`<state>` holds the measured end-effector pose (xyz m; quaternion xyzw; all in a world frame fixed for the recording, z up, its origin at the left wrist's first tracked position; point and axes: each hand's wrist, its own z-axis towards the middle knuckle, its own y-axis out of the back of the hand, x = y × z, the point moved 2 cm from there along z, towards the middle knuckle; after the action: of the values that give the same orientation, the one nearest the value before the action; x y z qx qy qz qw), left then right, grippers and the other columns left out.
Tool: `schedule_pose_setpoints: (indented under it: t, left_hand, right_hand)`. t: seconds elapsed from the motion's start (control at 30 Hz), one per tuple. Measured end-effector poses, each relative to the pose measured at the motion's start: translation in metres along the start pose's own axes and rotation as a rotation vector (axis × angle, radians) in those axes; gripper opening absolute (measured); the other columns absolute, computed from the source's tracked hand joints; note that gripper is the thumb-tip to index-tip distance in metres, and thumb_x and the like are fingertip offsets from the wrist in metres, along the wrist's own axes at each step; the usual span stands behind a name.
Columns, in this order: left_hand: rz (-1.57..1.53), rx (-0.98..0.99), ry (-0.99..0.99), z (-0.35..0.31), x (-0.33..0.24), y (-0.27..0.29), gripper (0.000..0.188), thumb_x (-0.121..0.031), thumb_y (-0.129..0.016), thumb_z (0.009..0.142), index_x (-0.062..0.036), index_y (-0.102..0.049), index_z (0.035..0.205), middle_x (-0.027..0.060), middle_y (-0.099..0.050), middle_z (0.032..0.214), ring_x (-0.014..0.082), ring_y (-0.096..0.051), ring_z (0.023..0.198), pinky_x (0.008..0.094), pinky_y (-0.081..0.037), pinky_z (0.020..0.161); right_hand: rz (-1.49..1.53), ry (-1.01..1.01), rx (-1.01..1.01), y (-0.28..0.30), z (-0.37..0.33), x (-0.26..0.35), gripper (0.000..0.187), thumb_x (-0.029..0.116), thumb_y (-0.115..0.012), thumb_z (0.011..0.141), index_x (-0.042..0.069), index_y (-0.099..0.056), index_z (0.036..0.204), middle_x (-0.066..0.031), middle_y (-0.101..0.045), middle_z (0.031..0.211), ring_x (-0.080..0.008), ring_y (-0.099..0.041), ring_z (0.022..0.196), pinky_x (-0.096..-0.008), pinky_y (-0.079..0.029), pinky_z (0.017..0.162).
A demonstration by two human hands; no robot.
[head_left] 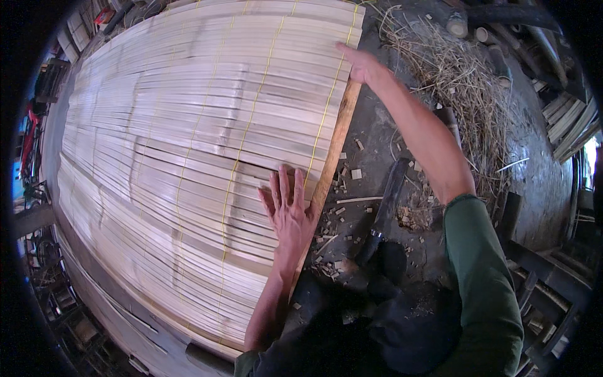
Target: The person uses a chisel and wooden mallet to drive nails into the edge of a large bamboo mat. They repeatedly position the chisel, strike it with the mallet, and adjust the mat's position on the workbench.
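A wide mat of pale bamboo slats [207,113], bound with yellow cords [251,119], lies in front of me and to my left. My left hand [289,207] rests on it near its right edge, palm down, with the fingers spread over the slats. Farther off, my right hand [359,63] reaches to the mat's right edge. Its fingers stretch out over the slat ends beside the outermost cord, and nothing shows in its grasp. A strip of wood [337,141] runs along under that edge, between my two hands.
On the dark floor right of the mat lies a long dark blade [391,195] with a metal collar, among small wood chips [357,174]. A heap of straw-like shavings [465,81] spreads beyond my right arm. Bamboo poles [457,26] and split strips [568,119] lie at the far right.
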<state>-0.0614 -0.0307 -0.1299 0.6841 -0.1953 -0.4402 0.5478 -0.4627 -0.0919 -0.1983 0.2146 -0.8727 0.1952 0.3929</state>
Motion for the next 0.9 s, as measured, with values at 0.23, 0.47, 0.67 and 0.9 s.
schedule_pose_setpoints:
  t: [0.23,0.47,0.67,0.9]
  left_hand:
    - [0.043,-0.016,0.008,-0.014,0.003,-0.003,0.068,-0.035,-0.061,0.093,-0.0112,-0.035,0.151,0.0190,-0.027,0.158,0.0409,-0.022,0.147,0.0599,-0.010,0.117]
    - [-0.082,0.024,0.082,-0.070,0.027,0.014,0.078,-0.039,-0.066,0.090,-0.0073,-0.030,0.152,0.0215,-0.020,0.160,0.0407,-0.016,0.148,0.0550,-0.010,0.119]
    - [0.038,0.134,0.269,-0.154,0.060,0.028,0.094,-0.040,-0.074,0.079,-0.0061,-0.027,0.153,0.0255,-0.017,0.159,0.0415,-0.017,0.148,0.0551,-0.013,0.119]
    - [0.086,0.125,0.253,-0.173,0.062,0.031,0.085,-0.040,-0.070,0.082,-0.0107,-0.031,0.152,0.0231,-0.020,0.159,0.0421,-0.020,0.147,0.0555,-0.018,0.117]
  right_hand:
    - [-0.087,0.012,0.172,0.000,-0.050,0.011,0.056,0.040,-0.056,0.099,-0.001,-0.047,0.136,-0.0149,-0.056,0.135,-0.0258,-0.057,0.121,-0.0409,-0.047,0.105]
    - [-0.971,0.525,-0.054,0.040,-0.107,0.024,0.043,0.040,-0.061,0.096,-0.002,-0.068,0.091,-0.0122,-0.069,0.072,-0.0270,-0.069,0.069,-0.0387,-0.057,0.074]
    - [-1.117,1.073,-0.160,0.043,-0.170,-0.038,0.042,0.037,-0.052,0.100,0.002,-0.062,0.120,-0.0215,-0.065,0.110,-0.0345,-0.065,0.094,-0.0408,-0.053,0.087]
    - [-1.422,1.255,-0.085,-0.043,-0.182,-0.106,0.044,0.037,-0.050,0.100,0.008,-0.053,0.133,-0.0223,-0.045,0.139,-0.0394,-0.040,0.131,-0.0495,-0.033,0.112]
